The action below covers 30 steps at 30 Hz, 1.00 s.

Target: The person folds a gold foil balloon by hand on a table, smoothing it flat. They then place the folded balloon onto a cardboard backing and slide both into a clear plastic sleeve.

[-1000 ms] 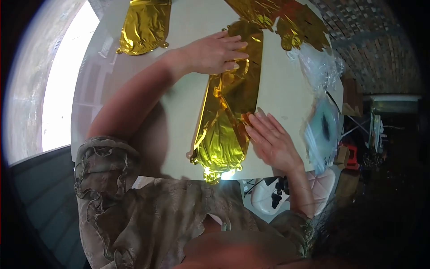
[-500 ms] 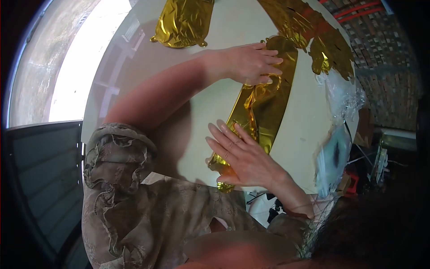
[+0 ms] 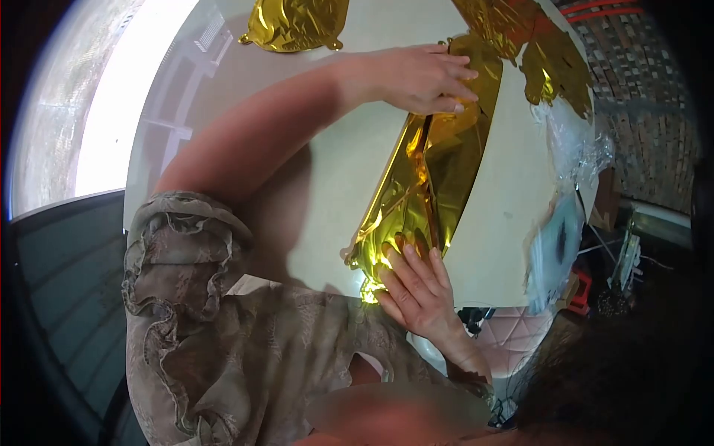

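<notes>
A long strip of shiny gold foil [image 3: 455, 163], which looks like a flat, folded foil balloon, lies slantwise on the white table. Across its upper part rests my left hand [image 3: 425, 78], open, with fingers spread and pressed flat on the foil. At the lower end my right hand [image 3: 420, 291] lies open, its fingertips touching the creased foil near the table edge. A lengthwise fold runs down the strip between the two hands. The foil's lowest corner is wrinkled and catches bright light.
Another gold foil piece [image 3: 296, 26] lies at the top of the round white table [image 3: 506, 223]. More gold foil [image 3: 556, 74] is at the upper right. Crumpled clear plastic [image 3: 579, 145] and a pale plastic packet [image 3: 552, 256] lie along the right edge.
My right hand has turned and shifted right and slightly down along the foil's lower end, uncovering creased foil. My left hand sits slightly higher in view, as the whole view has shifted.
</notes>
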Tool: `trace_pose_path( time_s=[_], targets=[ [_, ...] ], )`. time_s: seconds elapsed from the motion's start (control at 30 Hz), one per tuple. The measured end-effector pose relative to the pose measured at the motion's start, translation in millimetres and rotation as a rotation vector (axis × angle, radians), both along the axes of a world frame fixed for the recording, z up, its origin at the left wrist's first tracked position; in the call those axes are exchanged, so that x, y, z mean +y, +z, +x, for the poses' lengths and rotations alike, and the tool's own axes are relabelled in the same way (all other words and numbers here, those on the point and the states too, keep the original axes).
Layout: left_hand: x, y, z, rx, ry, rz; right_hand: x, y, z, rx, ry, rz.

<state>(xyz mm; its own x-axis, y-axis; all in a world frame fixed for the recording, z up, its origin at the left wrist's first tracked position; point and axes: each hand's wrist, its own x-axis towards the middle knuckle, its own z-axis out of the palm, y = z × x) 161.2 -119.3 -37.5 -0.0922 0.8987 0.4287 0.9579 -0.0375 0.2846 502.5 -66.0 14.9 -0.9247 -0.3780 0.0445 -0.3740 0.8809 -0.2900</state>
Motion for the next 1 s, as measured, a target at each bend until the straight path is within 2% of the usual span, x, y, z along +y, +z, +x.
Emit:
trace_pose_path(
  time_s=[0.47, 0.53, 0.6, 0.73, 0.8, 1.0],
  targets=[
    [-2, 4, 0, 0.044, -0.043, 0.007, -6, 6, -6, 0.076, -0.001, -0.148],
    [-2, 4, -1, 0.075, -0.006, -0.053, 28, 4, -3, 0.174, -0.019, 0.068],
    [-2, 4, -1, 0.06, -0.028, -0.043, 59, 5, -3, 0.197, -0.247, 0.081],
    [-3, 8, 2, 0.06, -0.018, -0.044, 93, 10, -12, 0.181, -0.248, 0.148],
    [-3, 9, 2, 0.072, -0.013, -0.05, 91, 23, -23, 0.101, -0.131, 0.219],
    [-4, 10, 1, 0.058, -0.025, -0.055, 96, 30, -51, 0.136, 0.114, 0.431]
  ],
)
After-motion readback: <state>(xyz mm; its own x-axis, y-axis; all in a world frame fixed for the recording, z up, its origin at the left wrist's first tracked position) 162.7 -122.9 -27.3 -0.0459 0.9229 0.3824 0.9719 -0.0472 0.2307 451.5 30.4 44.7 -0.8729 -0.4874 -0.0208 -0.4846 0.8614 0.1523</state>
